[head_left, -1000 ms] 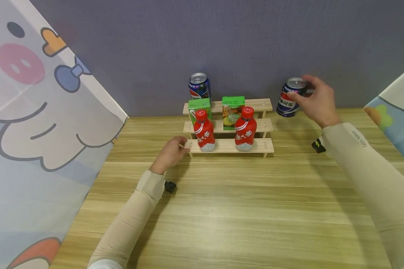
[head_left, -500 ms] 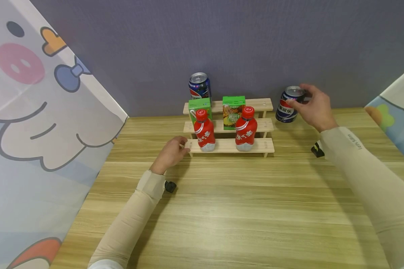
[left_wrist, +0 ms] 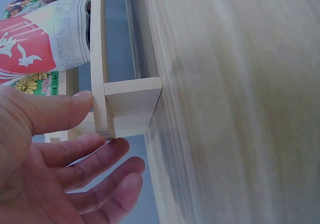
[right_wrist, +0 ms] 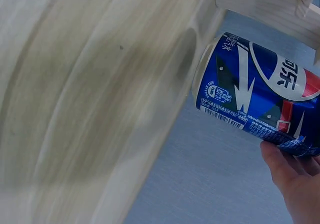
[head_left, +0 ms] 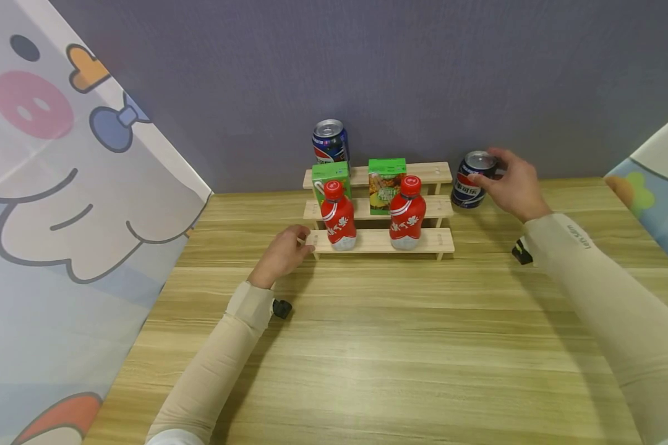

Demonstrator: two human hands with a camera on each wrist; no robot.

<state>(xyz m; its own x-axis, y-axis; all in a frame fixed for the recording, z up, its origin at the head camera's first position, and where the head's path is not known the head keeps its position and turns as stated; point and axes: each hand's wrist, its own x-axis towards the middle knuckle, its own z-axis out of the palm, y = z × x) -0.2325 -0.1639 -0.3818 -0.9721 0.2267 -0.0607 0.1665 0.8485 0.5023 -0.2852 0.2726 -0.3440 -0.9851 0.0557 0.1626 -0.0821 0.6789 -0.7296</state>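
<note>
My right hand point(head_left: 514, 185) holds a blue Pepsi can point(right_wrist: 260, 93) upright by its upper part, thumb in front and fingers behind. The can is just right of a three-tier wooden rack point(head_left: 375, 241), its base close over the table in the right wrist view. My left hand point(head_left: 281, 254) is at the rack's lower left end; the thumb point(left_wrist: 75, 108) and fingers pinch the end of the bottom board. Two red bottles, left point(head_left: 339, 222) and right point(head_left: 405, 219), stand on the bottom tier. Behind them are two green drink cartons, left point(head_left: 325, 173) and right point(head_left: 386, 185).
Another Pepsi can point(head_left: 329, 142) stands at the left of the rack's top tier. A grey wall point(head_left: 228, 80) rises behind the wood-grain table point(head_left: 367, 346). Cartoon-printed panels flank it, left point(head_left: 61, 204) and right point(head_left: 665, 198).
The Pepsi can has come down toward the table and slightly left in my right hand, closer to the rack. My left hand stays at the rack's end.
</note>
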